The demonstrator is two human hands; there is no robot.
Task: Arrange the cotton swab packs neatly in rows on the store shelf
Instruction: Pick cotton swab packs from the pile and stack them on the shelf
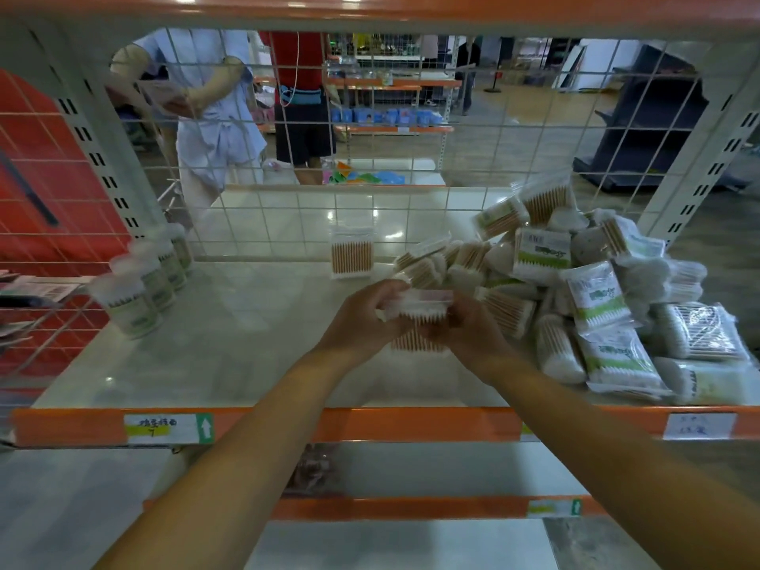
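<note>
Wire grid [411, 207] behind swab heap [596, 290]

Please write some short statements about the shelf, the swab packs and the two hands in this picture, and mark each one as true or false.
1. Both hands hold one cotton swab pack between them. True: the left hand and the right hand grip it from either side.
2. The loose pile of packs lies on the left side of the shelf. False: it lies on the right side.
3. One single pack stands upright against the wire grid at the back. True.
4. The round tubs are stacked on top of the pile. False: they stand in a row at the left end of the shelf.
</note>
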